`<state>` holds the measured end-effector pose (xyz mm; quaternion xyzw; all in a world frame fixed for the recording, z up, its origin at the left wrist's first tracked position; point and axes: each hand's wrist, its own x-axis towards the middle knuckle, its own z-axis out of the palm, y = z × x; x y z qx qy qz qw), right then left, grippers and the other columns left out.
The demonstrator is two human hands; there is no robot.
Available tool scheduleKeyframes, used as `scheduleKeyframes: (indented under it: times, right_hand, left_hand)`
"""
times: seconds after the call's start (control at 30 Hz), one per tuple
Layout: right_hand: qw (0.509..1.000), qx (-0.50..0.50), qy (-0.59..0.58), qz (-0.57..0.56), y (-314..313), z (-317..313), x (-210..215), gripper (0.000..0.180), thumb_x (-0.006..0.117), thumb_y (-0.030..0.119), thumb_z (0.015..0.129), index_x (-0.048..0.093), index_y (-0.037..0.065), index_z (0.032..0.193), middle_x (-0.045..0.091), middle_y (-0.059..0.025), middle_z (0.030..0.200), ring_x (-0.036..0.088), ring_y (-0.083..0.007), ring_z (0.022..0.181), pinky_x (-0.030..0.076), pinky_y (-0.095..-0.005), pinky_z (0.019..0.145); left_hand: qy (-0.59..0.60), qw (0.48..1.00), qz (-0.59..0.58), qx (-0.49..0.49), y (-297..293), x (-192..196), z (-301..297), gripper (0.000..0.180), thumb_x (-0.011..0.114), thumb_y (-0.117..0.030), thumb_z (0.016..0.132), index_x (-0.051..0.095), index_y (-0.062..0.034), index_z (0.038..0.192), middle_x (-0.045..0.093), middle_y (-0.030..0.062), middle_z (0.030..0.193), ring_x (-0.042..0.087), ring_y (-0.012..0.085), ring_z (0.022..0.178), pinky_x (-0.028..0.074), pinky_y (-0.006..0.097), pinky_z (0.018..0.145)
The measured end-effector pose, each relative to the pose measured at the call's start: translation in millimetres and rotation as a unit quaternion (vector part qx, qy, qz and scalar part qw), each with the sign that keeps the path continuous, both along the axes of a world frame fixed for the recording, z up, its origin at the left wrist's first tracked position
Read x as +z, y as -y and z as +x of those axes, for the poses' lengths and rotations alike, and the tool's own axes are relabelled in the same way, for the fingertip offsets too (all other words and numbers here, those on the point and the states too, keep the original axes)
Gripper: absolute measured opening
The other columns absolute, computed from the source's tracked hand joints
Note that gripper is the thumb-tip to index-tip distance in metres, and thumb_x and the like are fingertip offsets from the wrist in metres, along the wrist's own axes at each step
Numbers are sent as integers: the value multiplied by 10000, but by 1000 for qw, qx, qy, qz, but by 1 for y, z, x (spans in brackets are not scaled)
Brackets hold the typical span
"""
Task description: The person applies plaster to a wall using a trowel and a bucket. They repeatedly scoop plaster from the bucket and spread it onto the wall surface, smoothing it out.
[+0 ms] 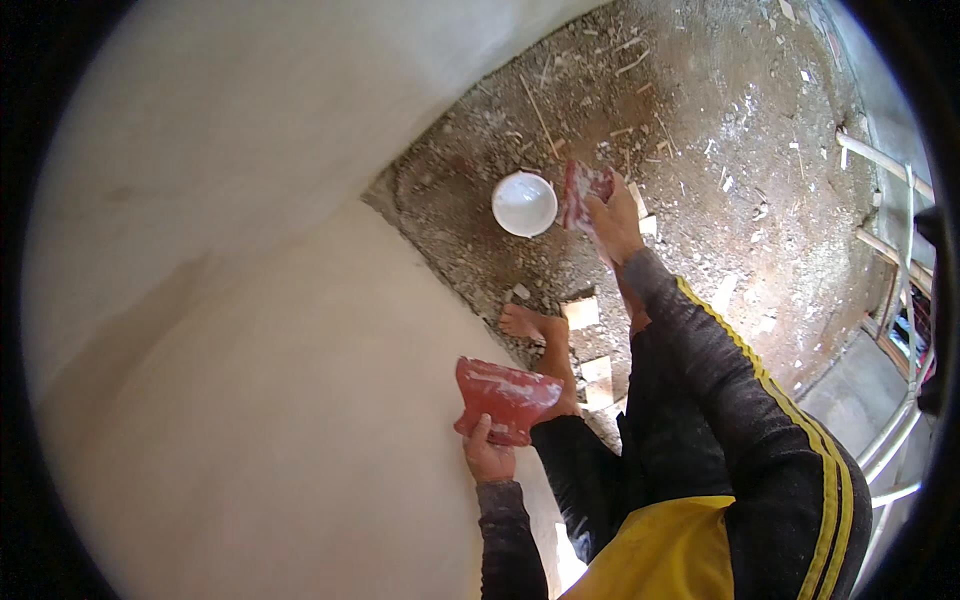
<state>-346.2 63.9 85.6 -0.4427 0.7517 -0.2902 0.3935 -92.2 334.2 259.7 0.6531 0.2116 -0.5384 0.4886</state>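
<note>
My left hand (pixel 488 456) is closed around the lower edge of a wide red plaster spreader (pixel 508 393), thumb on its face. White smears mark the spreader, which is held up close to the pale wall. Farther forward, my right hand (pixel 618 222) grips a second red spreader (pixel 584 192), also streaked with white. Just left of that one, a round white bucket (pixel 524 204) stands on the floor with whitish stuff inside. I cannot tell how full it is.
Pale plastered walls (pixel 240 400) meet in a corner at the left. Rubble and wood splinters litter the rough dirt floor (pixel 690 190). Square tile pieces (pixel 580 311) lie by my bare foot (pixel 535 323). At the far right stand pale poles (pixel 885 165) and metal tubing (pixel 890 440).
</note>
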Motion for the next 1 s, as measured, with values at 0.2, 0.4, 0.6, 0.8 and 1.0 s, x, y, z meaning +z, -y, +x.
scheduleKeyframes:
  times: [0.2, 0.4, 0.6, 0.8, 1.0]
  right_hand:
    - [942, 284, -129, 128, -5, -47, -58, 281, 600, 91, 819, 532, -39, 1059, 663, -319, 932, 662, -493, 917, 513, -540, 799]
    - [857, 410, -177, 257, 30, 5, -149, 407, 625, 101, 796, 613, -20, 1184, 700, -288, 989, 696, -441, 963, 559, -485, 853]
    - [685, 645, -204, 272, 37, 12, -224, 237, 732, 178, 775, 742, -1, 929, 730, -220, 956, 720, -369, 949, 579, -434, 857]
    - [613, 761, -170, 129, 33, 17, -239, 245, 732, 231, 805, 737, 21, 932, 723, -192, 919, 701, -389, 923, 566, -449, 841]
    - [733, 663, -95, 119, 10, 18, -252, 200, 651, 92, 791, 735, 25, 960, 721, -194, 947, 703, -386, 894, 575, -444, 816]
  left_hand:
    - [-14, 994, -1, -105, 16, -99, -5, 437, 656, -84, 876, 566, 9, 1293, 682, 74, 1095, 663, 247, 949, 551, 374, 849]
    - [176, 779, -68, -599, 65, -210, -7, 642, 701, -116, 850, 502, -14, 1452, 720, 56, 963, 678, 277, 855, 547, 382, 754]
    - [229, 568, -79, -787, 119, -299, -5, 931, 765, -133, 832, 234, -61, 1593, 711, 197, 1157, 722, 299, 962, 573, 390, 845]
    - [222, 509, -90, -827, 155, -347, -8, 945, 740, -119, 845, 191, -112, 1614, 719, 161, 1174, 715, 332, 968, 562, 433, 861]
    - [238, 461, -158, -840, 163, -367, -7, 913, 712, -63, 815, 255, -129, 1603, 726, 155, 1137, 702, 343, 998, 553, 442, 871]
